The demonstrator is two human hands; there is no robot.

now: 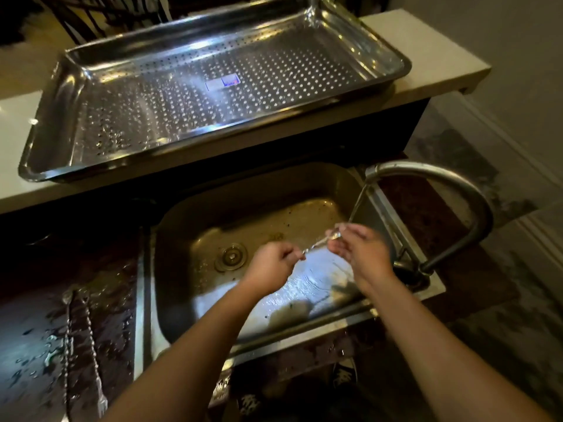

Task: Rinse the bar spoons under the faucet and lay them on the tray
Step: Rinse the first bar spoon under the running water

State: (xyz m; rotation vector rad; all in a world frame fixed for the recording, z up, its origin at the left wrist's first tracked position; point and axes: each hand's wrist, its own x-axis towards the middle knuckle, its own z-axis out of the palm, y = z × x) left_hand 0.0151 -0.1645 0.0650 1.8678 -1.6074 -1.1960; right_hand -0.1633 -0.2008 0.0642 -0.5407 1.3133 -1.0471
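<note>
Over the steel sink [195, 239] I hold one thin bar spoon [318, 244] under the water running from the curved faucet [451, 184]. My left hand [271, 266] grips its handle end, fingers curled round it. My right hand [356, 251] pinches the bowl end, where the stream lands. Two more twisted bar spoons [82, 339] lie side by side on the wet dark counter at the lower left. The perforated steel tray [61, 117] sits on the pale upper counter behind the sink, with no spoons in it.
A small label [223, 82] sticks to the tray's floor. The sink drain [231, 256] lies left of my hands, and water pools in the basin. The faucet base stands at the sink's right rim. Patterned floor shows on the right.
</note>
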